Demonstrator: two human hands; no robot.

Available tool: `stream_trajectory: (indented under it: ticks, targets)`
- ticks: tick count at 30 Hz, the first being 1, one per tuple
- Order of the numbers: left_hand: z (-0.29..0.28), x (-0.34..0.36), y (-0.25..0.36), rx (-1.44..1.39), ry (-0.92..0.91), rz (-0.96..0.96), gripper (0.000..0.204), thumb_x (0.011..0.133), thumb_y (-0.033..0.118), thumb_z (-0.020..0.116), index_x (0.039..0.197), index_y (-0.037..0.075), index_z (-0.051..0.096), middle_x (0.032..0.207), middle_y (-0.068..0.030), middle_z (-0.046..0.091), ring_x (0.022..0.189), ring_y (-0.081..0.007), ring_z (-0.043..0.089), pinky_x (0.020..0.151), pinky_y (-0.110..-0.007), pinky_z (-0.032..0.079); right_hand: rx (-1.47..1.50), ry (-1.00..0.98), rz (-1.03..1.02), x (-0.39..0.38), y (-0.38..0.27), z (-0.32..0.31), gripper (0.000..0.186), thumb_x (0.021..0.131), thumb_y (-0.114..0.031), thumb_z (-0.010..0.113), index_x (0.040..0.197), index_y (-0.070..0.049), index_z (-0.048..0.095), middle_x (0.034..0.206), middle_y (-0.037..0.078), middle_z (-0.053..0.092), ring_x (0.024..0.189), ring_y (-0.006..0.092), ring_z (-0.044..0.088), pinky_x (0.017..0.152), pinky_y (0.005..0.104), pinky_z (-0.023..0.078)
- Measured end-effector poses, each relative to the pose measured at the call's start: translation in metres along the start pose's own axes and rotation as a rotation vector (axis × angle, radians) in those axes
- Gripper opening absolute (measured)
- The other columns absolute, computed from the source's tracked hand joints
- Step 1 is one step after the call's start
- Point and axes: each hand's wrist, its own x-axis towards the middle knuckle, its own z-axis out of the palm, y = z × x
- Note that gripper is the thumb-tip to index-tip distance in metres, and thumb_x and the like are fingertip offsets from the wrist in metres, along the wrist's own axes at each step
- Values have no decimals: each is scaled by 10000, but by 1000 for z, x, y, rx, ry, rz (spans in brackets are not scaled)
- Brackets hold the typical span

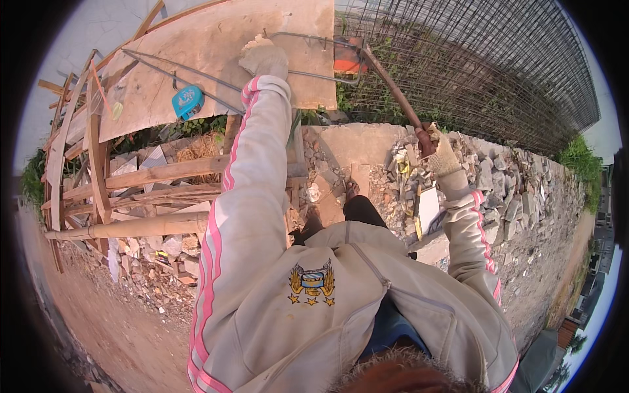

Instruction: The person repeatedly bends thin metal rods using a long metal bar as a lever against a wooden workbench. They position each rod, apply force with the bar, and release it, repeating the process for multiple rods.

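My left hand, in a worn pale glove, is closed over a thin bent steel rod on a plywood board. Its fingers are partly hidden. Past the board's right edge the rod turns corners into an open loop. My right hand, gloved with bare fingertips, is wrapped round a long rusty metal bar. The bar's far end meets the rod's bend beside an orange piece. A turquoise tape measure lies left of my left arm, near another straight length of rod.
A wooden frame of rough planks and a bamboo pole stand at the left. Tall steel mesh rises at the far right over weeds. Broken rubble and a low wall surround my feet.
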Motion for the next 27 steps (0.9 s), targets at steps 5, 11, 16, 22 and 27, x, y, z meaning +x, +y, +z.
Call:
stream_trajectory:
  ticks: [5, 11, 16, 22, 27]
  targets:
    - [-4, 0, -1, -14, 31, -14, 363, 934, 360, 573, 1230, 152, 607, 1259, -101, 618, 1221, -299, 566, 947, -480, 474, 574, -369, 482, -69, 23, -74, 417, 984, -520, 562, 1125, -129, 594, 644, -9, 540, 434, 114, 522, 379, 251, 393]
    - [-11, -11, 1, 41, 84, 20, 377, 920, 360, 582, 1233, 150, 607, 1232, -90, 631, 1197, -284, 576, 942, -473, 476, 763, -616, 663, -128, 44, -126, 490, 953, -600, 561, 1102, -134, 567, 616, -3, 509, 382, 142, 461, 329, 304, 341]
    - [-3, -7, 4, 84, 89, -17, 354, 939, 346, 561, 1234, 155, 609, 1233, -77, 636, 1187, -282, 584, 958, -474, 466, 781, -498, 710, -142, 5, -101, 464, 953, -595, 569, 1018, -135, 580, 564, -11, 447, 350, 124, 383, 308, 290, 250]
    - [9, 6, 6, -8, 69, -70, 319, 968, 318, 513, 1204, 134, 625, 1256, -75, 626, 1180, -286, 590, 935, -489, 465, 788, -237, 746, -178, -50, -31, 441, 954, -566, 584, 976, -126, 549, 540, -5, 430, 331, 113, 366, 296, 279, 292]
    - [-2, -6, 4, -1, 41, 69, 488, 872, 417, 614, 1265, 128, 607, 1276, -92, 630, 1227, -296, 576, 983, -468, 470, 921, -250, 739, -190, -75, 15, 416, 975, -549, 558, 1005, -135, 545, 573, -7, 439, 359, 118, 385, 322, 293, 322]
